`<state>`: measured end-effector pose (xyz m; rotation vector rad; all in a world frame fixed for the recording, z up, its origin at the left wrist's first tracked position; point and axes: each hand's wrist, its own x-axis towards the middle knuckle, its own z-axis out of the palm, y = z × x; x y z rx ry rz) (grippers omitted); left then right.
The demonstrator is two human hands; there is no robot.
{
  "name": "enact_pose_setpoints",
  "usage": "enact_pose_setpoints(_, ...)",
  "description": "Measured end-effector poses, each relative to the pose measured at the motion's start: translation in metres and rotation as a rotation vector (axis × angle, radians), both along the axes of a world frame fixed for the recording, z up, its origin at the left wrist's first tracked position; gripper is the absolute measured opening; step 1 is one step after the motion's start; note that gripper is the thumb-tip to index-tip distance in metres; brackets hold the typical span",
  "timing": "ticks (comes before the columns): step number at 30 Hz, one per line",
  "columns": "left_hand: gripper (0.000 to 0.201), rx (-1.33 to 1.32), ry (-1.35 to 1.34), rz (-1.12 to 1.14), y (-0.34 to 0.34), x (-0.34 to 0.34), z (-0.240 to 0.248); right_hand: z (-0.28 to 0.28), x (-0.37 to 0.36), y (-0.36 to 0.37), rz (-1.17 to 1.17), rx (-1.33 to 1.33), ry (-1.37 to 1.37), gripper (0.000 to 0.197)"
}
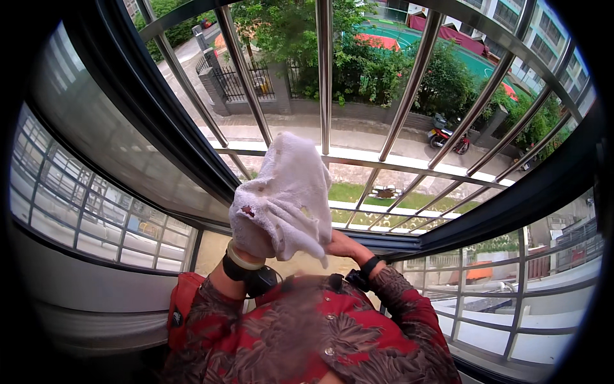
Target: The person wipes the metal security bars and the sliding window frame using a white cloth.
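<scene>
Under the white cloth (281,192), left hand lies hidden; at its lower right edge, right hand (341,244), partly covered. Finger states: cannot tell. Draping looks done, loose folds left unsmoothed. Beyond: metal bars (324,77), red motorcycle (448,137).

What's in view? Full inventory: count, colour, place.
cloth: 1, white with reddish-brown mark, centre
metal bars: many, silver, upper half
window frames: several, black, left and right
road: 1, greyish, outside, beyond bars
motorcycle: 1, red, on road, right
sports court: 1, green and red, upper right
iron fence: count unclear, black, upper left
trees: several, green, top
fabric item: 1, red, lower left
wristbands: 2, black, one per wrist
shirt: 1, red, dark leaf pattern, bottom
left hand: 1, covered by cloth
right hand: 1, partly hidden by cloth
</scene>
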<state>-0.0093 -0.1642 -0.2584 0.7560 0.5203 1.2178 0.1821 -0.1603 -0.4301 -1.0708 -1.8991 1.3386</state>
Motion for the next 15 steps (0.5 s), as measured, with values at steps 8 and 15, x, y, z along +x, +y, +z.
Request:
enact_pose_setpoints(8,0.041,0.545,0.921,0.219,0.112,0.005,-0.124,0.039,0.003,-0.002,-0.098,-0.524,0.32,0.049)
enact_pose_setpoints(15,0.043,0.426,0.302,0.019,0.098,0.042,-0.13,0.054,0.016,-0.018,-0.062,-0.379,0.349,0.062)
